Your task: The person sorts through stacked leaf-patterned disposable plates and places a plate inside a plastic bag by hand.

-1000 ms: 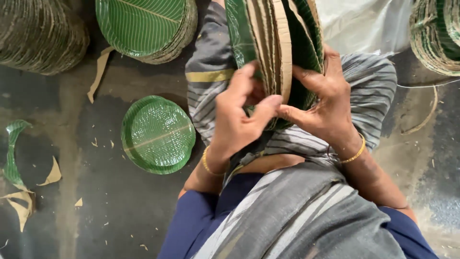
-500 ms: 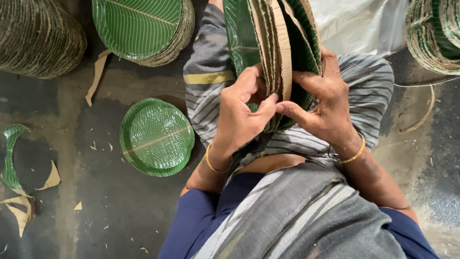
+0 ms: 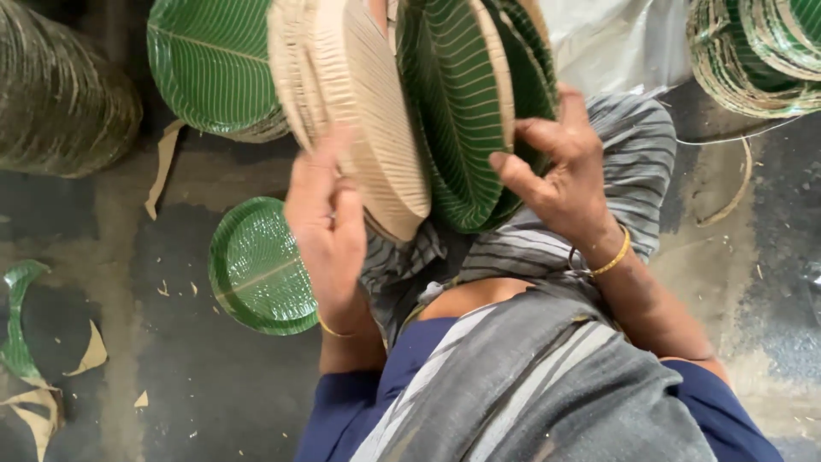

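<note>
A grey concrete floor (image 3: 111, 402) carries everything here, with the person's lap in a grey striped cloth (image 3: 530, 376) filling its lower right part. At the floor's upper left edge lies a long roll of stacked plates (image 3: 60, 94), seen edge-on, and beside it a pile of green leaf plates (image 3: 209, 68); another pile of plates (image 3: 753, 51) sits at the upper right corner. Held upright over the lap is a stack of leaf plates (image 3: 462, 111), green on the face and tan on the back. The right hand (image 3: 560, 171) is clamped on the stack's lower right rim, thumb and fingers curled around it. The left hand (image 3: 329, 231) lies with fingers together and nearly straight against the tan back of the split-off plates (image 3: 359, 111), touching them rather than closing around them. Just left of that hand, a single green plate (image 3: 256, 265) lies flat on the floor. Torn leaf scraps (image 3: 26, 368) litter the lower left corner.
</note>
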